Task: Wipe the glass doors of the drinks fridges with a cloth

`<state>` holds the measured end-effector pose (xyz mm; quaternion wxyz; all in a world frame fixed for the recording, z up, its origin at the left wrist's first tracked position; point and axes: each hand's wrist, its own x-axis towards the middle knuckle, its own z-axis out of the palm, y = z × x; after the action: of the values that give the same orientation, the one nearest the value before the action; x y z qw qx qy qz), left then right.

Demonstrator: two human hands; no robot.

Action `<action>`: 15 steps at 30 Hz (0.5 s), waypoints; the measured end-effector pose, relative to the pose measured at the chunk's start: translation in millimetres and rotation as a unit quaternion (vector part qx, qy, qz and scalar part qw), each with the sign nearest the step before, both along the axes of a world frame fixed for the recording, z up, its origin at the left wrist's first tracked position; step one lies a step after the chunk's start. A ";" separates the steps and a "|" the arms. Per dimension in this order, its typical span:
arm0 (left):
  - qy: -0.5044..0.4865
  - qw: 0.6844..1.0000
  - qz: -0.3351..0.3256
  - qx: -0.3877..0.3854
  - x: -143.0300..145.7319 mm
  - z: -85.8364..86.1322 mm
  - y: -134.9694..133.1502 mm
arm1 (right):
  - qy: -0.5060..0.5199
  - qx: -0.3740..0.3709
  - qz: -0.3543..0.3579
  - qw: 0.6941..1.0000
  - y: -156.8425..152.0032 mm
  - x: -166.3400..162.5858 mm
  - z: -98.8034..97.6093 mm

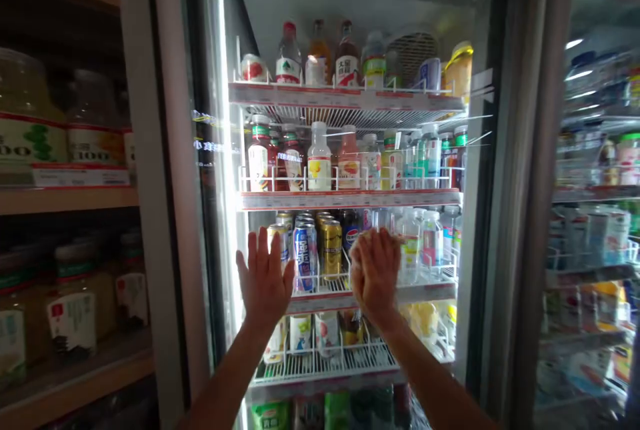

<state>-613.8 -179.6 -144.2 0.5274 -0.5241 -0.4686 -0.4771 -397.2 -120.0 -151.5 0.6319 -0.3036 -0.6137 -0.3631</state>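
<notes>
Both my arms reach into an open drinks fridge. My left hand [264,278] is held up flat with fingers spread, in front of the cans on the third shelf [430,291], holding nothing. Just right of it stand a blue can [305,258] and a gold can [331,249]. My right hand [375,270] is further right at the same shelf, fingers together and curled toward a drink behind it; what it touches is hidden.
Upper shelves [350,98] carry bottles of juice, tea and water. A lower wire shelf [325,367] holds small cartons. The open glass door [205,150] stands left; wooden shelves with jars [75,310] lie beyond. Another fridge [595,217] is right.
</notes>
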 end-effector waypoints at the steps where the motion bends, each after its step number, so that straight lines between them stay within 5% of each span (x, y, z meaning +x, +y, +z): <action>1: 0.003 1.000 0.003 0.001 -0.4 -0.3 -0.1 | -0.028 -0.007 0.004 1.000 -0.4 -0.8 -1.8; 7: 0.013 1.000 0.013 -0.003 -3.2 0.5 -1.0 | 0.093 0.048 -0.021 0.994 10.1 23.7 5.4; 12: -0.018 1.000 0.006 -0.005 16.8 -3.7 -0.3 | -0.054 0.000 0.021 0.998 0.3 -1.2 -2.0; 15: 0.011 0.999 0.000 -0.035 35.2 -15.4 0.9 | -0.026 0.020 -0.003 0.999 7.1 19.0 4.1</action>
<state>-578.6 -178.7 -159.6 0.5138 -0.5475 -0.4789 -0.4548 -378.2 -112.9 -147.4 0.6208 -0.2836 -0.6213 -0.3850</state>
